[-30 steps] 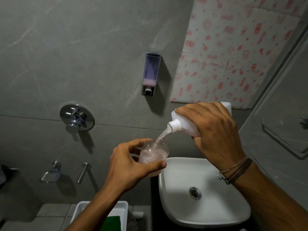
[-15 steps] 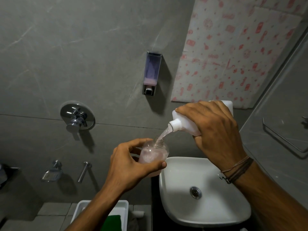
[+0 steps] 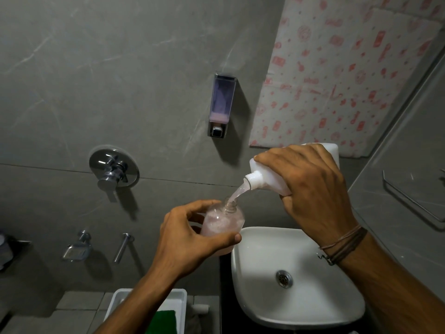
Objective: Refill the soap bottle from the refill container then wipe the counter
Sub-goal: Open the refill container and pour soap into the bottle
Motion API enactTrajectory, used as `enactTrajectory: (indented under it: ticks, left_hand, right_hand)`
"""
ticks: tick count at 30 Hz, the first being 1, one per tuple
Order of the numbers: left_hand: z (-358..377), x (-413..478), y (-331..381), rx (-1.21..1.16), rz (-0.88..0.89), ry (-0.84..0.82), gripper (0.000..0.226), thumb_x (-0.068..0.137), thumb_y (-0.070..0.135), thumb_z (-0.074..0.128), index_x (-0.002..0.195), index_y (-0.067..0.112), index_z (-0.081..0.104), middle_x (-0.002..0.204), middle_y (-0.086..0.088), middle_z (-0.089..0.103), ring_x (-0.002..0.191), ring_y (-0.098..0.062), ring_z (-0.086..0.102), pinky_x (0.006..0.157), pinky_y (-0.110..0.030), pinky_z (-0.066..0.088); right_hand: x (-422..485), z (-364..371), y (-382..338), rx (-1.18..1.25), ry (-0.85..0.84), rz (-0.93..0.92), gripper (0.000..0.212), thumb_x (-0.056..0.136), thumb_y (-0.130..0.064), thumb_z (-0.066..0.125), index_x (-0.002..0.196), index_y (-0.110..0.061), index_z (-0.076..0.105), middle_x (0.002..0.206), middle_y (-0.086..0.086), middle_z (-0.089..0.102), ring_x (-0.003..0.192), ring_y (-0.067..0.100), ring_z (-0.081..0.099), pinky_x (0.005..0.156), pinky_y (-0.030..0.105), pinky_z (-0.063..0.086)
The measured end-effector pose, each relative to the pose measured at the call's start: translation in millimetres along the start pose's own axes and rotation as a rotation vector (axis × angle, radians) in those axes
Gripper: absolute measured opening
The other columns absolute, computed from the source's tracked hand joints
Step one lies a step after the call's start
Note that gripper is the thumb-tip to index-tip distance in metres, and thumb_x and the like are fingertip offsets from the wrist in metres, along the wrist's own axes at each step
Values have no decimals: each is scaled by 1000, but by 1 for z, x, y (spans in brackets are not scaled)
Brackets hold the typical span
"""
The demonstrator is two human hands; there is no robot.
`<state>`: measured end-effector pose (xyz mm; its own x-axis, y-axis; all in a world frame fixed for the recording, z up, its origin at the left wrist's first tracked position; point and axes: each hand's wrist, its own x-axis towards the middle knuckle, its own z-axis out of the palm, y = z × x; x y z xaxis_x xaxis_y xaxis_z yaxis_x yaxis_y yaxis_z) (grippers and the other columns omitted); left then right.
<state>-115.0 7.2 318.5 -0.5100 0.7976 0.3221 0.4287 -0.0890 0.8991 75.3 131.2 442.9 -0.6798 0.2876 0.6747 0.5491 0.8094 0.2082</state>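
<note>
My left hand (image 3: 185,239) grips a clear round soap bottle (image 3: 222,220), held upright just left of the white sink (image 3: 301,307). The bottle has no cap on and holds pale pink soap up to its shoulder. My right hand (image 3: 310,189) holds a white refill container (image 3: 262,174) tipped down to the left, its threaded spout just above the bottle's neck. A pale stream of soap (image 3: 237,192) runs from the spout into the bottle's opening. Most of the container is hidden under my fingers.
A wall soap dispenser (image 3: 221,104) hangs above. A chrome mixer valve (image 3: 113,169), a soap dish (image 3: 77,249) and a spout (image 3: 122,247) stick out of the grey wall at left. A white bin (image 3: 178,302) with a green cloth (image 3: 163,321) stands below. A glass panel with a rail (image 3: 409,196) closes the right.
The soap keeps flowing and the level in the bottle has crept up. Both hands hold nearly the same pose, with the container tipped a touch more.
</note>
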Motion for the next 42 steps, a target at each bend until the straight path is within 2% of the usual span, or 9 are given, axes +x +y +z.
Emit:
enactTrajectory:
  ticks: [9,13,42]
  left_hand:
    - [1,2,-3,4,-5,12,68,46,65,96,110,52,79,101,29,80,88,-2,76,72,-41,68]
    - [1,3,-2,-5,-20,7,68,45,64,96,109,49,80,100,27,81,88,-3,76,74,-44,68]
    - [5,6,-6,4,-18,3,67,44,66,95,108,50,80,100,28,80,89,-3,75,73,-43,68]
  right_hand:
    - [0,1,0,-4,13,-12,60,71,-4,85,124,-23,63,118,3,72,107,32,67,98,56,49]
    - [1,0,0,-18,16,-12,55,75,-4,81,123,-24,65,118,0,72,108,30,66,98,54,48]
    - [-1,8,1,-26,-11,-13,57,73,-6,80,125,-24,65,119,0,72,110,30,65,99,55,47]
